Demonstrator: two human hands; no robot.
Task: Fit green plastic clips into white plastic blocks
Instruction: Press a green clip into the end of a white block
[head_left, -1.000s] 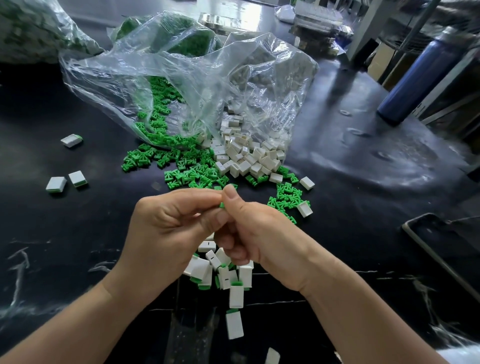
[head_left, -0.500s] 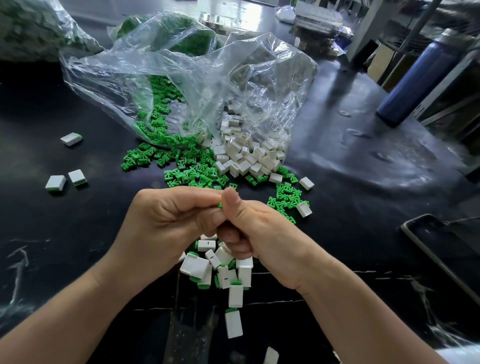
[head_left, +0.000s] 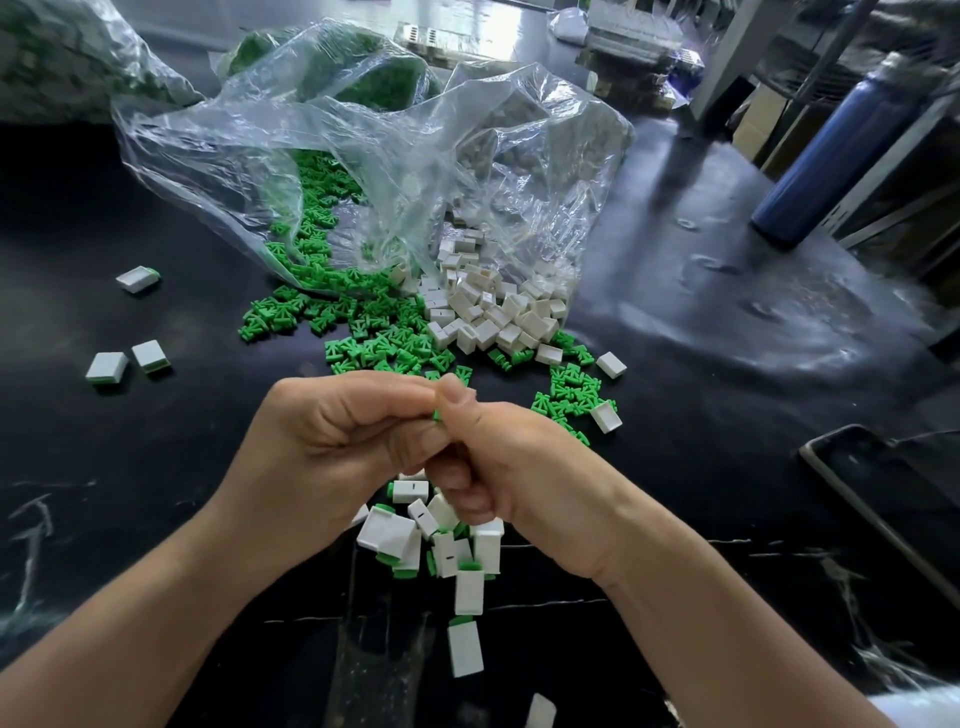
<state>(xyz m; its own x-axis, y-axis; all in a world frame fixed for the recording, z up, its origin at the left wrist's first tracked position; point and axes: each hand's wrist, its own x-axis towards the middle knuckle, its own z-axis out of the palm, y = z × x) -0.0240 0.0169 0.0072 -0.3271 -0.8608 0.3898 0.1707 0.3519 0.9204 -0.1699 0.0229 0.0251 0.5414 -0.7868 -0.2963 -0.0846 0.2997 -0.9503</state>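
Head view: left hand (head_left: 322, 441), right hand (head_left: 524, 467) pinch mostly hidden green clip (head_left: 436, 414)

Left hand (head_left: 332, 447): the fingers are curled in and the back of the hand faces up. The thumb and pointer finger pinch at the spot where the two hands meet.
Right hand (head_left: 524, 483): the fingers are curled under. The thumb (head_left: 454, 392) sticks up and presses against the left pointer finger.
Between the hands: a tiny bit of a green clip (head_left: 436, 414) peeks out, pinched by both hands. The rest of it is hidden.
Left arm (head_left: 130, 634): bare, coming in from the bottom left, with the wrist nearly straight.
Right arm (head_left: 727, 623): bare, coming in from the bottom right.
Both hands: they touch each other in the middle.
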